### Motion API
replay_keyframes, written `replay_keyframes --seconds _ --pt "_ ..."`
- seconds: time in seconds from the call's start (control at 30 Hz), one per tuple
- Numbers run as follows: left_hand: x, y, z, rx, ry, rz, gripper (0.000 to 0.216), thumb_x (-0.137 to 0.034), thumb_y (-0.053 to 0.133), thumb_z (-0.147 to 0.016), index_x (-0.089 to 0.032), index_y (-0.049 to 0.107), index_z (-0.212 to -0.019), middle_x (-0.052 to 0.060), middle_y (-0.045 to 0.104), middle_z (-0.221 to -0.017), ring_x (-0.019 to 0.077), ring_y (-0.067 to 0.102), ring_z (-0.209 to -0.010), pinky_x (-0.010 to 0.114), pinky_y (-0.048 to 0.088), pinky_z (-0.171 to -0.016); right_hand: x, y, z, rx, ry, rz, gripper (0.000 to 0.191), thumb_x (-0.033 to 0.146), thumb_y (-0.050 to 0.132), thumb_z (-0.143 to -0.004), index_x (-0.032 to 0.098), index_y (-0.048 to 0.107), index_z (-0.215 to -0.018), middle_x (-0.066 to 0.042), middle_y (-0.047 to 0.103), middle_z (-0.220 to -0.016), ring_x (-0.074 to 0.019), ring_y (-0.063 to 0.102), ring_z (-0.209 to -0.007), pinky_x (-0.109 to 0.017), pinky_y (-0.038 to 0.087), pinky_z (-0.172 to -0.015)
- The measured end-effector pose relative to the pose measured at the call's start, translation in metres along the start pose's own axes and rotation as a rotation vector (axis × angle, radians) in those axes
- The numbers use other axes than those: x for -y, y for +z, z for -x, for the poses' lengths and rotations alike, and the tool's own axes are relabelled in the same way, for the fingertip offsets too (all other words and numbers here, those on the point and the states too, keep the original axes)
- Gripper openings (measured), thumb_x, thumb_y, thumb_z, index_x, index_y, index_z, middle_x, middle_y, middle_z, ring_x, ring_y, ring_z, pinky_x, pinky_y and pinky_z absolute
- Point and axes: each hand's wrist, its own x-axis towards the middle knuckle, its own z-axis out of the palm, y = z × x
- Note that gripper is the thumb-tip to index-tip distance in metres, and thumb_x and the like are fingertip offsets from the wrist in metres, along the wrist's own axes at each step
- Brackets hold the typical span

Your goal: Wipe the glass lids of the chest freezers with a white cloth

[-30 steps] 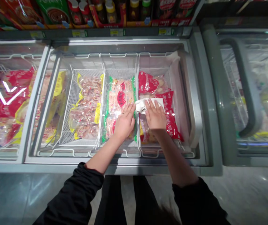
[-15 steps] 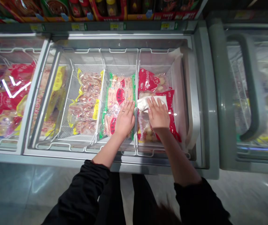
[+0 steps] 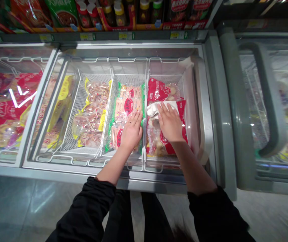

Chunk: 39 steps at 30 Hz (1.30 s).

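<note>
My right hand (image 3: 170, 122) lies flat with fingers spread on a folded white cloth (image 3: 153, 109), pressing it on the clear glass lid (image 3: 129, 161) of a chest freezer. Part of the cloth sticks out left of the fingers; the rest is under the hand. To the left, my left hand (image 3: 132, 129) rests palm down with straight fingers and holds nothing. Through the glass, green-edged packs (image 3: 128, 106) of pink food show beneath my left hand. Red bags (image 3: 157, 90) are below my right hand and the cloth.
A curved grey handle (image 3: 206, 111) runs along the lid's right side. White wire baskets (image 3: 110, 67) divide the freezer, with yellow-edged bags (image 3: 93, 114) at left. Another freezer with a large handle (image 3: 272, 101) stands at right. Jars and packets (image 3: 120, 13) line a shelf behind.
The view has tilted slightly, so the freezer appears a little lower and more of the shelf shows. Both hands stay flat in nearly the same places, shifted very slightly away from me.
</note>
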Motion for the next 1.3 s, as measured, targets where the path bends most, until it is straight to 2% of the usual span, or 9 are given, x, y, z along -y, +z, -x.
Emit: replay_keyframes --seconds 0.1,0.2,0.4,0.5,0.67,0.8,0.93,1.1,1.3 --pt "0.0 0.0 0.0 0.002 -0.003 0.004 0.062 -0.006 0.04 -0.1 -0.009 0.049 -0.162 0.014 0.049 -0.169 0.0256 0.041 -0.161 0.048 0.037 -0.136 0.003 0.002 0.021 0.018 0.071 0.014 0.06 0.025 0.036 -0.11 0.024 0.041 -0.17 -0.003 0.042 -0.174 -0.0331 0.034 -0.164 -0.063 0.033 -0.133" --pt "0.0 0.0 0.0 -0.005 -0.014 0.019 0.063 -0.005 0.042 -0.1 -0.012 0.048 -0.162 0.013 0.051 -0.169 0.0262 0.043 -0.161 0.052 0.038 -0.135 0.014 0.005 0.028 0.049 0.05 0.015 0.059 0.026 0.037 -0.11 0.026 0.041 -0.169 -0.002 0.042 -0.174 -0.0329 0.035 -0.164 -0.063 0.034 -0.133" --pt "0.002 0.002 0.0 -0.027 -0.012 0.024 0.062 -0.005 0.043 -0.098 -0.011 0.051 -0.159 0.015 0.052 -0.168 0.0255 0.045 -0.16 0.052 0.039 -0.134 0.006 -0.006 -0.005 0.095 -0.144 -0.007 0.057 0.027 0.035 -0.111 0.027 0.044 -0.168 0.0 0.042 -0.174 -0.0273 0.034 -0.164 -0.055 0.03 -0.136" --pt "0.003 0.001 0.0 -0.022 -0.013 0.008 0.062 -0.004 0.043 -0.098 -0.011 0.051 -0.159 0.015 0.053 -0.167 0.0248 0.044 -0.16 0.05 0.037 -0.135 -0.013 -0.012 -0.006 0.05 -0.05 -0.005 0.059 0.025 0.035 -0.11 0.026 0.041 -0.169 -0.002 0.042 -0.174 -0.0284 0.034 -0.164 -0.057 0.031 -0.136" --pt "0.005 0.003 0.001 -0.031 -0.011 0.014 0.063 -0.004 0.045 -0.097 -0.012 0.051 -0.159 0.014 0.055 -0.165 0.0252 0.044 -0.16 0.051 0.037 -0.135 -0.01 -0.004 0.037 0.034 0.121 0.012 0.062 0.024 0.035 -0.109 0.027 0.036 -0.171 -0.002 0.041 -0.175 -0.0324 0.035 -0.164 -0.062 0.032 -0.134" --pt "0.008 0.004 0.002 -0.041 -0.003 0.023 0.063 -0.005 0.045 -0.098 -0.015 0.049 -0.16 0.013 0.053 -0.167 0.0243 0.044 -0.16 0.052 0.038 -0.134 0.005 0.001 0.049 0.088 0.024 -0.002 0.061 0.025 0.038 -0.109 0.028 0.038 -0.171 -0.001 0.04 -0.175 -0.0305 0.033 -0.165 -0.059 0.032 -0.134" --pt "0.009 0.003 0.002 -0.041 0.006 0.033 0.061 -0.007 0.044 -0.099 -0.013 0.05 -0.159 0.015 0.053 -0.167 0.0242 0.044 -0.16 0.051 0.038 -0.134 -0.009 -0.007 0.02 0.102 -0.083 -0.005 0.059 0.026 0.036 -0.111 0.029 0.041 -0.169 0.001 0.041 -0.174 -0.0282 0.034 -0.165 -0.058 0.032 -0.135" --pt "0.009 0.0 0.002 -0.035 0.004 0.03 0.06 -0.006 0.044 -0.098 -0.012 0.053 -0.158 0.015 0.055 -0.165 0.0245 0.046 -0.159 0.051 0.037 -0.134 -0.037 -0.013 0.013 0.016 0.067 -0.002 0.06 0.027 0.037 -0.11 0.029 0.038 -0.171 -0.001 0.042 -0.174 -0.0319 0.035 -0.164 -0.062 0.032 -0.133" --pt "0.004 -0.003 0.003 -0.005 0.01 0.022 0.062 -0.005 0.043 -0.098 -0.009 0.05 -0.16 0.014 0.053 -0.167 0.0242 0.045 -0.16 0.048 0.039 -0.134 -0.016 -0.002 0.059 -0.073 0.217 0.03 0.064 0.025 0.035 -0.111 0.03 0.028 -0.174 -0.004 0.042 -0.174 -0.0332 0.033 -0.165 -0.065 0.032 -0.131"
